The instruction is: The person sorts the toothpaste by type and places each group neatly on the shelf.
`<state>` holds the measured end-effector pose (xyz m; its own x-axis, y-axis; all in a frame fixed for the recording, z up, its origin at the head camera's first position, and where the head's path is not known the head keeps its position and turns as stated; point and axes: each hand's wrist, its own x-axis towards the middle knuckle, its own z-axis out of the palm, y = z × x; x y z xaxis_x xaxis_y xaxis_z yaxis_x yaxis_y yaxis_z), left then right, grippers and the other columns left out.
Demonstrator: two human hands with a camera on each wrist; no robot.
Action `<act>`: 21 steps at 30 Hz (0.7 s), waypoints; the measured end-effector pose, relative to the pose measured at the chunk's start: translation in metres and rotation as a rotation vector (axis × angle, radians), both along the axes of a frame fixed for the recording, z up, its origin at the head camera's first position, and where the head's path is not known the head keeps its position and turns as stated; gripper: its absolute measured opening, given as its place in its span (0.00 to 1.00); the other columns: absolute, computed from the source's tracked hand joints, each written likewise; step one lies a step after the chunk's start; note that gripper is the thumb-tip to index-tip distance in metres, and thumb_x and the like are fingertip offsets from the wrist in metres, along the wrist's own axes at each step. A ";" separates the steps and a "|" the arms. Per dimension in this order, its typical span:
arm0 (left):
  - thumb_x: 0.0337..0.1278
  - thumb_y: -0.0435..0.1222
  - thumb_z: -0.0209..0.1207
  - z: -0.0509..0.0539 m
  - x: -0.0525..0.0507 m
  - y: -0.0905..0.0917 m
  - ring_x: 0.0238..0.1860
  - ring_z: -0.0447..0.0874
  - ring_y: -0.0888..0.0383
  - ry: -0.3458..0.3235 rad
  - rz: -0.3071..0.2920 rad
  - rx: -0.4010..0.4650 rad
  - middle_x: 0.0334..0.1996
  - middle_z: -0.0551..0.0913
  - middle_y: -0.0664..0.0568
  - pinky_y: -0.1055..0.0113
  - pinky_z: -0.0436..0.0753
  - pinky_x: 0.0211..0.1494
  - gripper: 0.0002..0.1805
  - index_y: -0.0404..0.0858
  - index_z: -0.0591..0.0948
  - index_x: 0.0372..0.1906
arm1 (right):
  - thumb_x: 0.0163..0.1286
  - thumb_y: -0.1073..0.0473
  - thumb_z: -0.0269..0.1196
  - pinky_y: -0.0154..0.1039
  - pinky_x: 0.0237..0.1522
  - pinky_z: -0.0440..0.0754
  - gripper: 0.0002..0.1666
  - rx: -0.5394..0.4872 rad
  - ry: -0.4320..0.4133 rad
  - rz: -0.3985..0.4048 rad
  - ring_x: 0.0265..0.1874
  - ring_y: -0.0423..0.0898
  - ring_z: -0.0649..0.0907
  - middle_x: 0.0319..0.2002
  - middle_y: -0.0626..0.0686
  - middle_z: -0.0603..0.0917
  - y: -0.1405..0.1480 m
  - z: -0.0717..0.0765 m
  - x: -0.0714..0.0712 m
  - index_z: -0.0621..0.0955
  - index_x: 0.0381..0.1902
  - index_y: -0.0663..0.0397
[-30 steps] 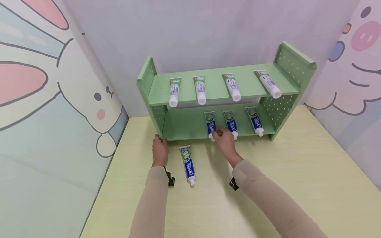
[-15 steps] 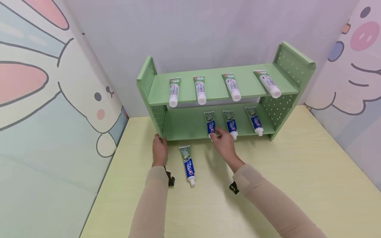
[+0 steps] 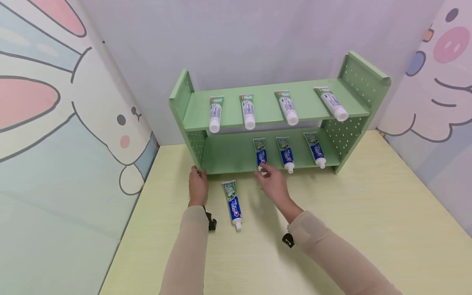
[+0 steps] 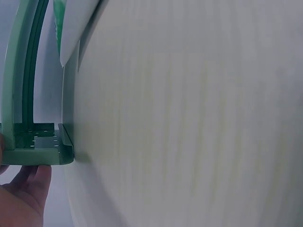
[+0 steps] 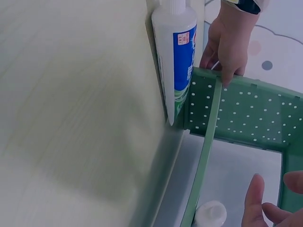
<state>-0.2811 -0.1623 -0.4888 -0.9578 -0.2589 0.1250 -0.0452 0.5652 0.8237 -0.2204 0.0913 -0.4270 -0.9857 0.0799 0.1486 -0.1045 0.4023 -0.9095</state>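
My left hand (image 3: 198, 189) grips the front lower left corner of the green two-tier shelf (image 3: 228, 157); the left wrist view shows its fingers (image 4: 40, 182) against the green side. My right hand (image 3: 274, 186) is just in front of the lower tier, its thumb and fingers apart near the cap of a blue-and-green toothpaste tube (image 3: 260, 149). In the right wrist view that white cap (image 5: 211, 215) stands apart from my fingers (image 5: 254, 198). Two like tubes, a middle one (image 3: 285, 150) and a right one (image 3: 315, 148), lie beside it. Another toothpaste tube (image 3: 233, 205) lies on the table between my hands.
Several white-and-green toothpaste tubes lie in a row on the upper tier (image 3: 265, 108), caps at the front edge. The shelf stands on a pale wooden table (image 3: 368, 221) against a light wall. Cartoon-printed walls (image 3: 96, 123) flank the table.
My right hand has let go of the leftmost lower-tier toothpaste tube and drawn back a little toward me, its fingers parting. My left hand and the tubes stay where they were.
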 end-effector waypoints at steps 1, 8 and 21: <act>0.78 0.40 0.42 0.000 0.000 0.000 0.57 0.72 0.44 0.001 0.000 0.000 0.53 0.71 0.37 0.51 0.73 0.58 0.22 0.31 0.61 0.65 | 0.68 0.62 0.64 0.38 0.25 0.83 0.25 -0.005 0.002 0.007 0.39 0.53 0.80 0.48 0.62 0.80 -0.001 0.000 0.001 0.77 0.60 0.66; 0.78 0.40 0.42 -0.001 0.000 0.000 0.55 0.72 0.44 0.001 0.001 -0.002 0.52 0.71 0.37 0.51 0.74 0.56 0.21 0.31 0.61 0.65 | 0.68 0.61 0.65 0.38 0.27 0.84 0.26 -0.010 -0.028 0.040 0.43 0.54 0.79 0.49 0.61 0.80 -0.005 -0.003 0.010 0.76 0.61 0.67; 0.78 0.41 0.42 0.001 0.000 0.001 0.57 0.72 0.45 0.000 0.003 0.000 0.53 0.71 0.37 0.51 0.74 0.57 0.22 0.31 0.61 0.66 | 0.68 0.60 0.65 0.38 0.26 0.83 0.24 0.000 -0.060 0.072 0.42 0.52 0.79 0.48 0.60 0.80 -0.013 -0.012 0.023 0.77 0.60 0.64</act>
